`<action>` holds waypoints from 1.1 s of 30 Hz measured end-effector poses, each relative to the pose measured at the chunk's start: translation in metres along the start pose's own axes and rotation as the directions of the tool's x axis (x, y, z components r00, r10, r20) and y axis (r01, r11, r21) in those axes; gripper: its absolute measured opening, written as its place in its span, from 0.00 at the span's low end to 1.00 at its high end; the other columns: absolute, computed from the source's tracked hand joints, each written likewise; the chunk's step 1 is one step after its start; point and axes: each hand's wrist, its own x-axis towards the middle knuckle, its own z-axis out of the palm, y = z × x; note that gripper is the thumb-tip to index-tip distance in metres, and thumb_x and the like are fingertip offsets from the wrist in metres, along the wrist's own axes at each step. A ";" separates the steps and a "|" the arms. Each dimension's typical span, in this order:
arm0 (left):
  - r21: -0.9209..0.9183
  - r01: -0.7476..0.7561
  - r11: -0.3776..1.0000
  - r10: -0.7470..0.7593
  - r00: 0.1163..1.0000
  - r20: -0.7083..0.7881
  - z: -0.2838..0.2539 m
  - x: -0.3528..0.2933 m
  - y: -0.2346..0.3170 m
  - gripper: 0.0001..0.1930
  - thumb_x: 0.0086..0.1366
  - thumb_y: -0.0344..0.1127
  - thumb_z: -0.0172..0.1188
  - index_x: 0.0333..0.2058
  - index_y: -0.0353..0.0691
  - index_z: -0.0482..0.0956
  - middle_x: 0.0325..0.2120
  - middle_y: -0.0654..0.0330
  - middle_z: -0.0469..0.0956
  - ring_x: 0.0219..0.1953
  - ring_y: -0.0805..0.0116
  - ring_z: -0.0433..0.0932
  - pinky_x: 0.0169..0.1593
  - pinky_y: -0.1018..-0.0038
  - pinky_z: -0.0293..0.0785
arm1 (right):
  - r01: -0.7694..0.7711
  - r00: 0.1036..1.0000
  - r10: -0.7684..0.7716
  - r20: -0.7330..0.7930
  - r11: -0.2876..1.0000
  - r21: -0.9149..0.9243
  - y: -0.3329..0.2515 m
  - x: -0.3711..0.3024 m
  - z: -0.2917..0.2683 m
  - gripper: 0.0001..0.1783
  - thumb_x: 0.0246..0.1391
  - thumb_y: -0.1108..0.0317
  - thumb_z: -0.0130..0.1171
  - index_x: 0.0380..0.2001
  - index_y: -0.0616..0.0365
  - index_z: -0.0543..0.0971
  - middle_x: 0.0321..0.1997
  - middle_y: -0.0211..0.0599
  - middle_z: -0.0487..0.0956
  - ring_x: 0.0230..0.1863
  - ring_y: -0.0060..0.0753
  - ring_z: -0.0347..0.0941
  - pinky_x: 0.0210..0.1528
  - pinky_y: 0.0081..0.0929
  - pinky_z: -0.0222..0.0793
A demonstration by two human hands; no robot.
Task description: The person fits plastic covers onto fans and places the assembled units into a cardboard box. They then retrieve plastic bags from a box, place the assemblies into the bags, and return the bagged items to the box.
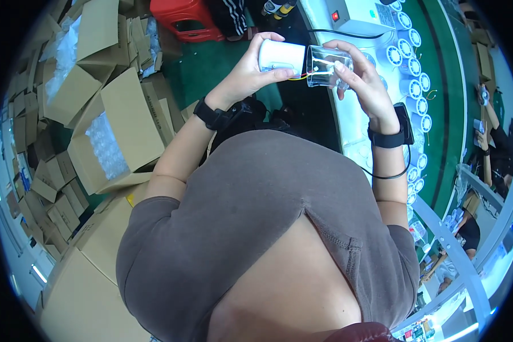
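My left hand (pixel 255 69) is closed round a white cylindrical housing (pixel 282 58), held on its side with the thumb along its lower edge. My right hand (pixel 359 73) grips a clear, see-through cup (pixel 321 66) whose rim faces the housing. Thin red and yellow wires (pixel 300 76) run between the two parts at their lower edges. Pale strips or leads show inside the clear cup; I cannot make out exactly what they are. The two pieces sit nearly end to end, with a narrow gap. Both are above the left edge of the white worktable (pixel 350 122).
Several white round units with vented tops (pixel 411 88) stand in rows on the table's right side. A grey metal box with a red switch (pixel 360 16) is at the far end, with a black cable. Open cartons (pixel 125 122) pile up at left, near a red stool (pixel 191 20). Other people work at far right.
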 end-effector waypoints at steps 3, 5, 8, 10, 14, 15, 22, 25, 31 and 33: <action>0.007 -0.010 1.000 0.010 1.000 0.009 -0.004 0.000 0.001 0.30 0.48 0.36 0.62 0.45 0.41 0.54 0.39 0.56 0.63 0.44 0.69 0.65 0.43 0.76 0.66 | 0.050 0.997 -0.052 0.057 0.998 0.032 -0.001 0.007 0.000 0.29 0.48 0.53 0.49 0.50 0.57 0.60 0.40 0.43 0.70 0.29 0.25 0.71 0.19 0.15 0.68; -0.056 0.019 0.998 -0.020 1.000 -0.011 -0.006 0.000 0.002 0.29 0.48 0.36 0.62 0.45 0.41 0.54 0.38 0.56 0.63 0.44 0.69 0.65 0.43 0.75 0.66 | 0.078 0.993 -0.078 0.091 0.997 0.007 0.003 0.008 -0.001 0.30 0.47 0.52 0.49 0.50 0.57 0.60 0.38 0.42 0.71 0.27 0.25 0.71 0.21 0.16 0.70; -0.034 -0.008 0.999 0.008 1.000 0.007 -0.007 0.001 0.003 0.29 0.48 0.37 0.62 0.45 0.41 0.54 0.38 0.56 0.63 0.44 0.69 0.65 0.43 0.75 0.66 | 0.073 0.992 -0.072 0.101 0.997 -0.006 0.002 0.011 -0.001 0.29 0.47 0.52 0.49 0.49 0.57 0.61 0.34 0.40 0.72 0.26 0.23 0.71 0.21 0.14 0.69; -0.021 -0.024 0.999 0.025 1.000 0.016 -0.007 0.001 0.005 0.29 0.48 0.37 0.61 0.45 0.41 0.54 0.38 0.56 0.63 0.44 0.69 0.65 0.43 0.75 0.66 | 0.044 0.996 -0.043 0.081 0.999 -0.006 -0.002 0.013 -0.001 0.26 0.48 0.52 0.49 0.48 0.55 0.63 0.28 0.37 0.73 0.24 0.20 0.71 0.20 0.10 0.67; 0.025 -0.027 0.999 0.026 0.999 0.034 -0.005 0.001 0.012 0.29 0.48 0.38 0.62 0.45 0.41 0.54 0.38 0.57 0.64 0.44 0.68 0.65 0.43 0.75 0.66 | 0.009 0.996 0.000 0.088 0.994 -0.111 -0.007 0.016 -0.001 0.28 0.52 0.48 0.40 0.49 0.59 0.61 0.26 0.37 0.74 0.21 0.22 0.71 0.19 0.12 0.66; 0.047 -0.049 0.998 0.047 0.998 0.030 -0.005 0.002 0.011 0.30 0.48 0.38 0.62 0.45 0.41 0.54 0.38 0.57 0.63 0.44 0.68 0.65 0.43 0.75 0.66 | 0.009 0.996 0.000 0.086 0.994 -0.112 -0.007 0.016 0.000 0.28 0.52 0.48 0.40 0.49 0.59 0.61 0.26 0.37 0.74 0.21 0.22 0.71 0.19 0.12 0.66; 0.215 -0.126 0.968 0.115 0.991 0.061 -0.006 0.005 0.009 0.32 0.45 0.40 0.64 0.45 0.41 0.54 0.38 0.56 0.63 0.43 0.67 0.65 0.43 0.75 0.66 | -0.160 0.987 0.161 0.021 0.986 -0.046 -0.009 0.015 0.003 0.28 0.53 0.49 0.37 0.49 0.60 0.61 0.24 0.35 0.73 0.21 0.21 0.71 0.19 0.12 0.65; 0.205 -0.100 0.974 0.092 0.995 0.050 -0.008 0.005 0.013 0.33 0.44 0.39 0.65 0.45 0.41 0.54 0.38 0.56 0.62 0.43 0.67 0.65 0.42 0.75 0.67 | -0.140 0.989 0.140 0.037 0.990 -0.008 -0.004 0.013 0.005 0.29 0.52 0.49 0.40 0.49 0.60 0.60 0.25 0.36 0.72 0.23 0.22 0.71 0.20 0.13 0.66; 0.186 -0.203 0.961 0.195 0.979 0.062 -0.004 0.005 0.011 0.27 0.51 0.44 0.57 0.45 0.42 0.55 0.39 0.58 0.62 0.43 0.70 0.65 0.38 0.79 0.69 | -0.096 0.985 0.081 0.149 0.991 0.098 -0.002 0.007 0.003 0.30 0.49 0.51 0.47 0.50 0.60 0.59 0.31 0.38 0.72 0.26 0.22 0.71 0.23 0.13 0.68; 0.122 -0.203 0.972 0.200 0.979 0.030 -0.001 0.005 0.012 0.24 0.56 0.49 0.49 0.45 0.42 0.55 0.39 0.59 0.62 0.43 0.71 0.65 0.40 0.78 0.69 | 0.014 0.997 -0.007 0.081 0.996 -0.085 -0.004 0.003 0.006 0.31 0.48 0.53 0.50 0.51 0.59 0.59 0.33 0.38 0.71 0.26 0.22 0.71 0.24 0.13 0.67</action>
